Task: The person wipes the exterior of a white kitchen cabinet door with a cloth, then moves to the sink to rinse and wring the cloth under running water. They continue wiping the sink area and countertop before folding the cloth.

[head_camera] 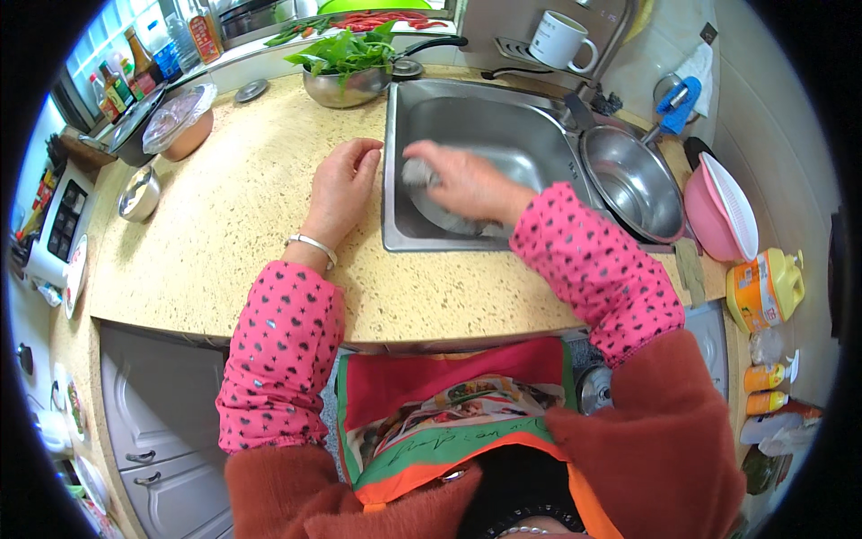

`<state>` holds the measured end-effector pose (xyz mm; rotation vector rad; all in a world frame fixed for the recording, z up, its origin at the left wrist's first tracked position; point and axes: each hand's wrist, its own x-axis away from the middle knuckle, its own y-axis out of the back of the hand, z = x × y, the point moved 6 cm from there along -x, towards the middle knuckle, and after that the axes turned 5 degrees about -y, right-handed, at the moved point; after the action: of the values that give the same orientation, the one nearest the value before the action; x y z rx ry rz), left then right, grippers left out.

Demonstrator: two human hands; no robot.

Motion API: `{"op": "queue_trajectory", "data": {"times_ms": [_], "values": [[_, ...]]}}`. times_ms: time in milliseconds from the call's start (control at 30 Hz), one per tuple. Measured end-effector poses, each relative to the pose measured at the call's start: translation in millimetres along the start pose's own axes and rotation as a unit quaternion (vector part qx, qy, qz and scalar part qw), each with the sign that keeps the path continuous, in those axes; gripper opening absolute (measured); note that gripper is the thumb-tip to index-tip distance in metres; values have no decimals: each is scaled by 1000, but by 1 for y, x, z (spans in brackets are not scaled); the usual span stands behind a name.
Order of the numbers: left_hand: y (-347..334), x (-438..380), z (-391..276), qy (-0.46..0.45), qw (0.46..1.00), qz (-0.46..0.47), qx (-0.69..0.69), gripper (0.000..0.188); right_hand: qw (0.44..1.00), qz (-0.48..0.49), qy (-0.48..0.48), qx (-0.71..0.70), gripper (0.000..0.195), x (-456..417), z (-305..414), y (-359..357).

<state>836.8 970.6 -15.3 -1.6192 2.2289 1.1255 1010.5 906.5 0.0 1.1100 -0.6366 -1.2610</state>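
In the head view, my right hand (461, 180) reaches over the left part of the stainless steel sink (498, 114). Its fingers are closed around a grey scrubber (417, 173), partly hidden and blurred, against the inner left side of the basin. Below that hand, a pale round shape and a bit of grey material show in the basin; I cannot tell what they are. My left hand (345, 172) rests on the speckled yellow countertop (269, 202), just left of the sink's rim, with fingers curled and nothing visible in them.
A saucepan (347, 87) with leafy greens stands behind the sink's left corner. At the sink's right lean a steel pan (633, 182) and a pink basin (714, 209). A white mug (560, 40) sits behind. On the left stand a small steel bowl (140, 195) and a plastic-covered bowl (188, 135).
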Motion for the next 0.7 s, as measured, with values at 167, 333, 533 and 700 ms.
{"op": "queue_trajectory", "data": {"times_ms": [167,333,533,700], "values": [[-1,1,-16,-15,1000,-4,7,19,978,10,-127,164,74,-92,-70,22],[-3,3,-23,-21,1000,-2,20,15,958,41,-153,240,79,-154,-102,3],[-3,4,-26,-24,1000,14,6,13,951,79,-160,252,80,-182,-117,-9],[-3,5,-26,-16,1000,15,16,13,912,236,-181,284,58,-145,-134,-8]]}}
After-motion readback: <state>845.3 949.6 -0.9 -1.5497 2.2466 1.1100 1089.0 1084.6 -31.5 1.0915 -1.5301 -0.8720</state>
